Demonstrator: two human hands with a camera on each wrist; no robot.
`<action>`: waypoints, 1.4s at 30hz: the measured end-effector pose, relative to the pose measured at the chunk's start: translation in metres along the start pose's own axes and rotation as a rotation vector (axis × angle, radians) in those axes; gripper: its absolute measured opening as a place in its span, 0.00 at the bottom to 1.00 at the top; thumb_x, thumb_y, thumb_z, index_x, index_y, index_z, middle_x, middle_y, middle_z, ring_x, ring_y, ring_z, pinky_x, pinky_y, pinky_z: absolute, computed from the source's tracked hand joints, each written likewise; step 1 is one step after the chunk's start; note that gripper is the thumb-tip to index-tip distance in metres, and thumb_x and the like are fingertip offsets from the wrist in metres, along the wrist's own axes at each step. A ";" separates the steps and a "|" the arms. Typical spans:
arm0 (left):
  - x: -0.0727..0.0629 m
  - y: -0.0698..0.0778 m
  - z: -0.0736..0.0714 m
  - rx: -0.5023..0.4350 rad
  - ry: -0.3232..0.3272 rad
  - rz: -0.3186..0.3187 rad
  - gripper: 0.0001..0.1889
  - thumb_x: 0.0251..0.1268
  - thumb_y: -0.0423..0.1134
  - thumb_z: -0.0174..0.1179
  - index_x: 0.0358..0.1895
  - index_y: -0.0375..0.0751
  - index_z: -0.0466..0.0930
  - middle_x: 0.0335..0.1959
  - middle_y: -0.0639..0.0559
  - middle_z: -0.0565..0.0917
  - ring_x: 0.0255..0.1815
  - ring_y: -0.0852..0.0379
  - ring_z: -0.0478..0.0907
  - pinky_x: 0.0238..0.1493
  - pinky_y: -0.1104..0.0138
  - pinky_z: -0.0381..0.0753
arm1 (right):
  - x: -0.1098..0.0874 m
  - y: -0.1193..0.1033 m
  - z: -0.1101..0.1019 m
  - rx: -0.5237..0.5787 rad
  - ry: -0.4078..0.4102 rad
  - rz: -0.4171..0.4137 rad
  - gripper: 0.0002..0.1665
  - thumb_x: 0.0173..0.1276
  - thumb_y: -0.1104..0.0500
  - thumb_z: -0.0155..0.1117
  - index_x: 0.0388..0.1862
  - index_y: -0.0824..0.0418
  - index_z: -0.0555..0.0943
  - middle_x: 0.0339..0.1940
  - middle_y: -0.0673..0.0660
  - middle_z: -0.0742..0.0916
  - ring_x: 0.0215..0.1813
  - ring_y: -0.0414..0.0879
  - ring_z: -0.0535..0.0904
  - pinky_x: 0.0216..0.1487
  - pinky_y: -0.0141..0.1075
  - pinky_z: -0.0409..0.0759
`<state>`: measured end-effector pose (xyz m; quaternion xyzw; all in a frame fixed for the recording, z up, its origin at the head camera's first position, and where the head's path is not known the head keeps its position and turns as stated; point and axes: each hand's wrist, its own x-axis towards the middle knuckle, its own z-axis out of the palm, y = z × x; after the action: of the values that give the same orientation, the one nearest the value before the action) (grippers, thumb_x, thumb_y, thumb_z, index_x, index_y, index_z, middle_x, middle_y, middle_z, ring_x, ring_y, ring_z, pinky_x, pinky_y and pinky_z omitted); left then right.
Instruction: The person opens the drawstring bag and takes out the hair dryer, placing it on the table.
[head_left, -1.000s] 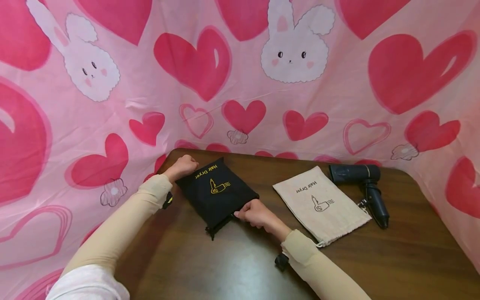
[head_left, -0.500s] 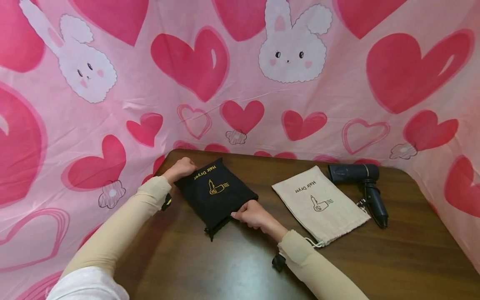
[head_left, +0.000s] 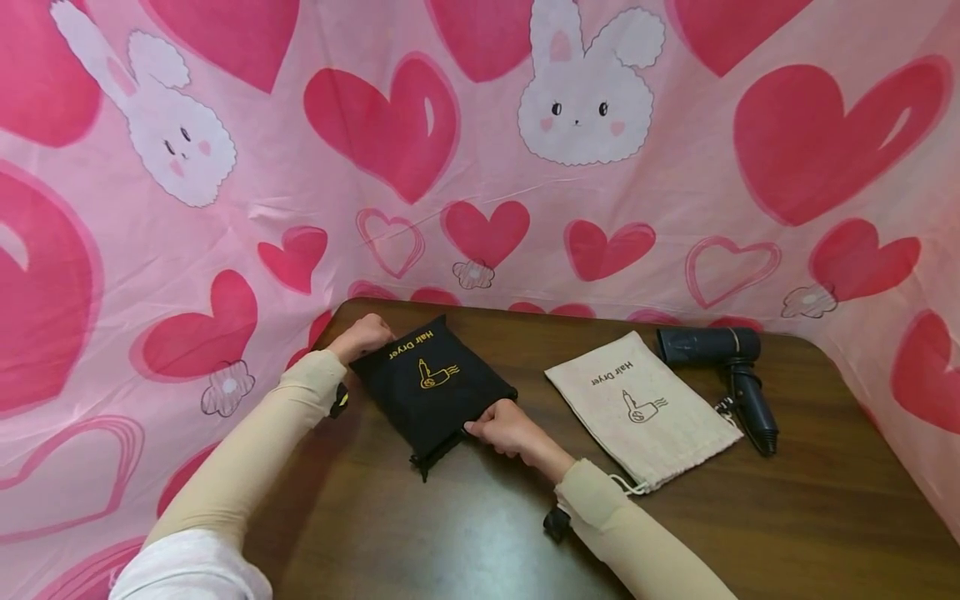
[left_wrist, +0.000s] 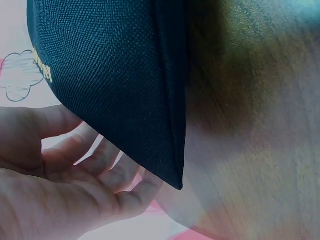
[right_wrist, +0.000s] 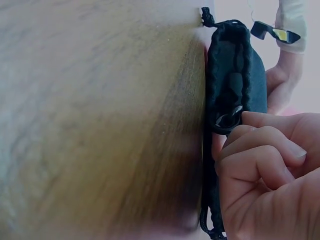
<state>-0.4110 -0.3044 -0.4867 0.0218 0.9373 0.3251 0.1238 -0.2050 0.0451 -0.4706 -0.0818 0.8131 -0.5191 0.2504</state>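
Observation:
A black drawstring bag (head_left: pixel 431 392) with yellow "Hair Dryer" lettering lies bulging on the table. My left hand (head_left: pixel 363 336) holds its far left edge; in the left wrist view, thumb and fingers (left_wrist: pixel 107 165) meet along the bag's lower edge near a pointed corner. At the near end, my right hand (head_left: pixel 510 429) pinches the rim of the bag's mouth. The right wrist view looks into the gaping mouth, where a dark object (right_wrist: pixel 235 87) with a shiny loop sits; its kind is hard to tell. My right hand's curled fingers (right_wrist: pixel 265 160) are beside that mouth.
To the right lies a flat beige "Hair Dryer" drawstring bag (head_left: pixel 637 408). A black hair dryer (head_left: pixel 750 404) lies beyond it, its nozzle to the left. Pink cloth (head_left: pixel 480 167) with hearts and rabbits hangs round the brown wooden table (head_left: pixel 825 492).

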 end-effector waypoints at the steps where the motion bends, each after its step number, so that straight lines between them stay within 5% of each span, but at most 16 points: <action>1: -0.008 0.007 -0.001 0.002 0.000 0.005 0.08 0.65 0.37 0.63 0.29 0.39 0.88 0.18 0.49 0.72 0.22 0.50 0.73 0.22 0.61 0.74 | 0.000 0.000 0.000 0.001 -0.003 0.001 0.30 0.77 0.53 0.68 0.13 0.55 0.71 0.12 0.48 0.66 0.14 0.41 0.55 0.17 0.34 0.55; 6: -0.037 0.039 -0.005 0.010 0.017 -0.028 0.09 0.64 0.35 0.63 0.28 0.35 0.85 0.21 0.48 0.74 0.27 0.49 0.74 0.25 0.62 0.73 | 0.000 0.000 0.001 0.012 -0.006 0.006 0.30 0.77 0.54 0.68 0.12 0.54 0.70 0.12 0.48 0.65 0.14 0.40 0.54 0.17 0.34 0.54; 9: -0.068 0.070 -0.008 0.012 0.036 -0.081 0.09 0.67 0.35 0.63 0.31 0.33 0.84 0.24 0.47 0.74 0.30 0.48 0.75 0.29 0.62 0.74 | 0.001 -0.001 0.002 0.021 -0.007 0.011 0.31 0.77 0.55 0.67 0.12 0.54 0.68 0.12 0.48 0.65 0.14 0.40 0.54 0.17 0.33 0.54; 13: -0.085 0.082 -0.006 0.036 0.074 -0.073 0.10 0.68 0.35 0.63 0.30 0.32 0.84 0.28 0.47 0.77 0.35 0.48 0.75 0.32 0.65 0.74 | 0.001 -0.001 0.002 0.030 -0.009 0.013 0.32 0.77 0.56 0.67 0.12 0.53 0.65 0.13 0.48 0.64 0.14 0.40 0.53 0.17 0.33 0.53; 24: -0.082 0.080 -0.003 0.093 0.104 -0.066 0.11 0.69 0.37 0.62 0.28 0.36 0.83 0.38 0.43 0.82 0.46 0.43 0.77 0.49 0.58 0.77 | -0.002 -0.001 0.001 0.044 -0.021 0.034 0.33 0.77 0.56 0.67 0.12 0.52 0.64 0.13 0.47 0.63 0.14 0.40 0.52 0.18 0.33 0.52; 34: -0.083 0.076 -0.004 0.070 0.096 -0.063 0.10 0.71 0.35 0.60 0.30 0.34 0.80 0.28 0.47 0.75 0.31 0.50 0.73 0.31 0.66 0.72 | -0.011 0.002 -0.004 0.044 -0.056 -0.014 0.33 0.78 0.56 0.65 0.11 0.51 0.63 0.12 0.47 0.63 0.14 0.39 0.52 0.17 0.32 0.52; 42: -0.084 0.075 -0.006 0.052 0.085 -0.066 0.11 0.71 0.37 0.60 0.39 0.30 0.87 0.39 0.43 0.82 0.42 0.47 0.77 0.39 0.65 0.77 | -0.009 0.003 -0.004 0.025 -0.060 -0.019 0.32 0.77 0.55 0.67 0.12 0.52 0.66 0.13 0.47 0.64 0.14 0.39 0.53 0.18 0.33 0.52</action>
<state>-0.3338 -0.2591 -0.4173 -0.0200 0.9501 0.2969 0.0938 -0.1990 0.0532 -0.4694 -0.1020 0.7979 -0.5289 0.2706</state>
